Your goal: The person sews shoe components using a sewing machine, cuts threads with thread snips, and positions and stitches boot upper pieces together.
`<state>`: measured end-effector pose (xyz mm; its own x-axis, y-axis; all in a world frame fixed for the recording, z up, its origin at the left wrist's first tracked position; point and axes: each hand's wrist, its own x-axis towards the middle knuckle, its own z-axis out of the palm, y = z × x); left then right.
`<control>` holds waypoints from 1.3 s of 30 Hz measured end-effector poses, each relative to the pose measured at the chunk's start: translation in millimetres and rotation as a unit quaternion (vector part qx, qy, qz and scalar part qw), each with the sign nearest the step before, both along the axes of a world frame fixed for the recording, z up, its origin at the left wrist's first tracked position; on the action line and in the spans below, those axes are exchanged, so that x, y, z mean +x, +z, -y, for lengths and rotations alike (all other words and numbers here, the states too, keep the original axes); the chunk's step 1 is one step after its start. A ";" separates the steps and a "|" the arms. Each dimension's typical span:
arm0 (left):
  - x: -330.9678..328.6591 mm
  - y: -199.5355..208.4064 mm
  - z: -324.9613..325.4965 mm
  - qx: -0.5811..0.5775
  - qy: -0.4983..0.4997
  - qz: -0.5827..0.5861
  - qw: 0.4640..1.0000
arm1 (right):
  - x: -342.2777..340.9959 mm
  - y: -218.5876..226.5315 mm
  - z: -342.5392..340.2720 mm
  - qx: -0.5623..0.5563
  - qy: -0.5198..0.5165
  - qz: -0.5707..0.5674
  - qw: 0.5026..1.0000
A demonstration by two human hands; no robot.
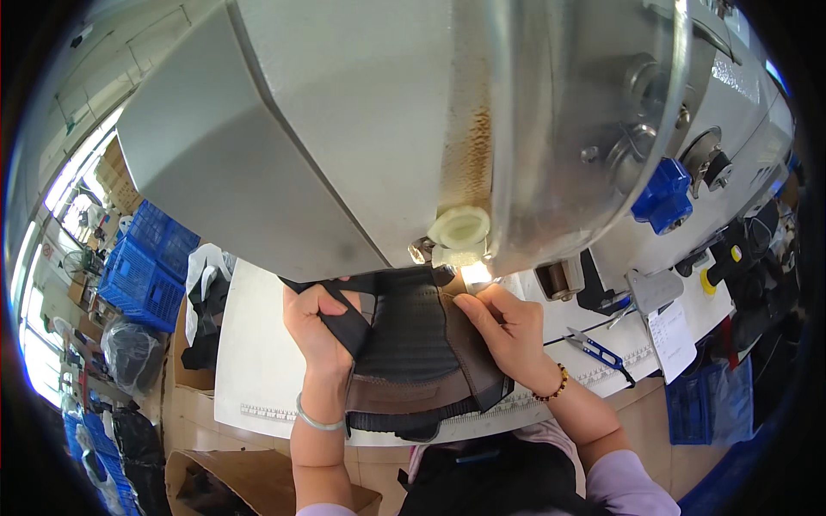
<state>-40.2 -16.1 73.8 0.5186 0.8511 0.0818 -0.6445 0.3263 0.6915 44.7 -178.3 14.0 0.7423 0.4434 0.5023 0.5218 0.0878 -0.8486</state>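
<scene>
A padded panel (417,327) with black ribbed middle and brown trim lies on the white table under the head of a large grey sewing machine (370,112). My left hand (317,327) is closed round a black band at the panel's left side, its thumb on top. At the right side, my right hand (509,331) pinches the panel's brown edge, thumb and forefinger close to the lit sewing spot. A thin light thread seems to run by the thumb tip. The machine head hides the panel's far end and the needle.
Blue-handled thread snips (598,351) lie on the white table (258,361) to the right, beside a paper slip (671,340). Blue crates (142,284) stand at the left. An open cardboard box (249,482) sits below. Black pieces and white plastic lie at the table's left edge.
</scene>
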 end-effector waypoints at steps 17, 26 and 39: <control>10.4 -3.5 -32.0 -0.018 -0.059 -0.026 0.998 | -5.8 -0.1 -2.6 0.025 -0.019 0.033 0.999; 16.4 0.5 -42.4 0.147 -0.056 -0.166 0.973 | -1.9 -9.6 5.4 0.024 0.054 -0.122 0.991; 28.1 -18.4 -82.0 0.200 -0.151 -0.210 0.945 | -9.0 -7.0 -2.5 0.035 0.022 -0.087 0.995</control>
<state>-12.0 65.9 55.3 0.7908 0.6042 0.0985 -0.2048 0.1094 0.9727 35.6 -175.7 7.0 0.8012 0.4452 0.3998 0.3627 0.1699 -0.9163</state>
